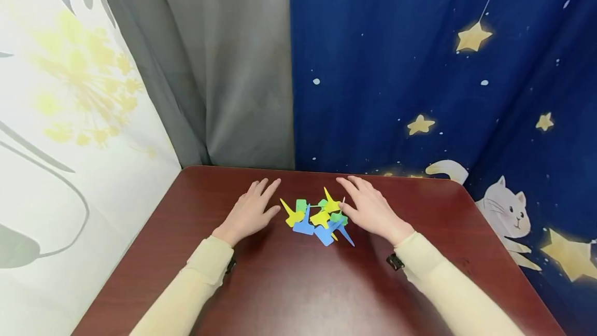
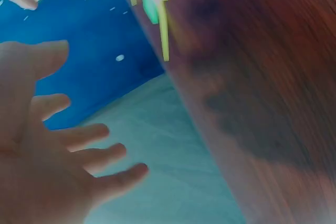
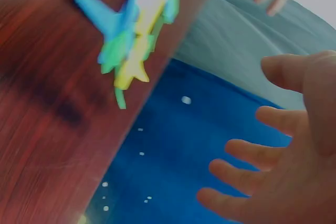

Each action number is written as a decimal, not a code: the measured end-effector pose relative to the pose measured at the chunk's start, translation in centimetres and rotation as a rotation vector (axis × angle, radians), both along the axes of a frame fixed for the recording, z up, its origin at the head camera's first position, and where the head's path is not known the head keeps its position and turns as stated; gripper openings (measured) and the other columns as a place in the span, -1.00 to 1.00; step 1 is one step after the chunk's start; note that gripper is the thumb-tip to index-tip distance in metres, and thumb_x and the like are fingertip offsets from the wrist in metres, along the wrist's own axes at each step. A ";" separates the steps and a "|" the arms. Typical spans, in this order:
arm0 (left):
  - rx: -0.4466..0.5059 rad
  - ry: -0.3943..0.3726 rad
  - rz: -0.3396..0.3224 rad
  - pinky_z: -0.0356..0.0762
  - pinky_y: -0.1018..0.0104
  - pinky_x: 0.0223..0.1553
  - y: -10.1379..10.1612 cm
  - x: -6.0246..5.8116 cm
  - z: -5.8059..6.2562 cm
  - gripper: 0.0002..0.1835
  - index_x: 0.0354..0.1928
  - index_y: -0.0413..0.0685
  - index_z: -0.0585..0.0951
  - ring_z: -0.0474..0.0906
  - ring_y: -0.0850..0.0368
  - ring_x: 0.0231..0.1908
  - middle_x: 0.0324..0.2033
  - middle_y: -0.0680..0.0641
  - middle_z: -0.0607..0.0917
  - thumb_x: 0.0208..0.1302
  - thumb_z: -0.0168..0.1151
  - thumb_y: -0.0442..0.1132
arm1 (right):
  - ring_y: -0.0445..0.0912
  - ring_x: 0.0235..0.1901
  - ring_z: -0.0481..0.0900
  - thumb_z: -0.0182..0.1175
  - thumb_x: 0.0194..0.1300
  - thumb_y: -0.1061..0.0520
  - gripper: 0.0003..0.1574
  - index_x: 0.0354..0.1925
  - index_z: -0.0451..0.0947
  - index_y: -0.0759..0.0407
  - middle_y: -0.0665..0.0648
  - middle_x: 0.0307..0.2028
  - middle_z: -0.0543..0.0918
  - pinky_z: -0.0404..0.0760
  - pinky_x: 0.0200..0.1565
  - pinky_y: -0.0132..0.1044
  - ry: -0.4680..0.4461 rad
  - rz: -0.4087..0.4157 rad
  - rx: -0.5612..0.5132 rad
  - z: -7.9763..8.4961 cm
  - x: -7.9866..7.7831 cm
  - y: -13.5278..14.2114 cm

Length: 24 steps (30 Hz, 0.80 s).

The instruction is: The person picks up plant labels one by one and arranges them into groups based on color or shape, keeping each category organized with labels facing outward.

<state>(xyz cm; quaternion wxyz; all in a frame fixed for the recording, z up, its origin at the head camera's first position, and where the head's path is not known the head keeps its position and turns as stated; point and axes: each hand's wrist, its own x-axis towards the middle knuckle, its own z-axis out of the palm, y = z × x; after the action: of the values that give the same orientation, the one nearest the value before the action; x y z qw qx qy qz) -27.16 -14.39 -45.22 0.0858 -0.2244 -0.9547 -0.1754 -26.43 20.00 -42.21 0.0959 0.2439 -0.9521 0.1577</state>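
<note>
A loose pile of flat T-shaped plastic plant labels lies on the table, with broad heads and pointed stems. Among them are a blue label [image 1: 303, 227], a yellow label [image 1: 321, 219] and a green label [image 1: 301, 206]; several overlap. Just left of the pile is my left hand [image 1: 251, 210], palm down with fingers spread, holding nothing. My right hand [image 1: 373, 209] mirrors it on the right side, its thumb near the pile's edge. Both wrist views show the left hand [image 2: 58, 150] and right hand [image 3: 273, 150] with fingers extended, apart from the labels.
The dark red-brown wooden table [image 1: 308, 284] has its far edge just past the hands. Behind it hang a grey curtain [image 1: 242, 66] and a blue star-patterned curtain [image 1: 373, 66]. A white printed curtain [image 1: 116, 170] stands along the left side. Each wrist wears a small black device.
</note>
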 end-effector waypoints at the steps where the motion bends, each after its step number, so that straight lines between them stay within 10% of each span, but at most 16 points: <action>1: -0.003 0.007 -0.019 0.37 -0.30 0.22 -0.1 -0.4 0.1 -0.22 0.59 0.14 0.13 0.17 -0.27 0.43 0.46 -0.28 0.25 0.44 0.20 0.03 | 0.21 0.36 0.29 0.22 0.41 -0.15 -0.17 0.52 0.23 -0.02 0.25 0.42 0.31 0.39 0.19 0.34 -0.006 0.013 0.013 0.1 -0.2 0.2; 11: -0.108 0.069 -0.160 0.55 0.00 0.13 -1.2 -4.1 -0.7 -0.44 0.43 0.12 0.45 0.47 -0.01 0.23 0.25 -0.08 0.53 0.42 0.26 -0.14 | 0.03 0.04 0.56 0.31 0.32 0.04 -0.35 0.34 0.47 0.06 0.12 0.14 0.56 0.61 -0.10 0.03 0.048 0.141 0.221 0.5 -1.5 2.0; 24: -0.332 0.144 -0.383 0.61 0.12 0.06 1.0 -5.3 -2.1 -0.56 0.26 -0.03 0.61 0.55 0.01 0.12 0.11 -0.07 0.64 0.35 0.32 -0.25 | 0.00 -0.03 0.56 0.23 0.31 0.05 -0.48 0.24 0.57 0.01 0.06 -0.01 0.61 0.56 -0.06 -0.07 0.275 0.426 0.552 -2.8 -0.9 1.7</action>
<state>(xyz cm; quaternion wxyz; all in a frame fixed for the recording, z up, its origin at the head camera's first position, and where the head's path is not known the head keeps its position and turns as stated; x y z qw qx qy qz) -32.44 -13.35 -47.36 0.0807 -0.4240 -0.9020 -0.0132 -27.35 21.72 -44.99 0.1188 0.4721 -0.8648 -0.1227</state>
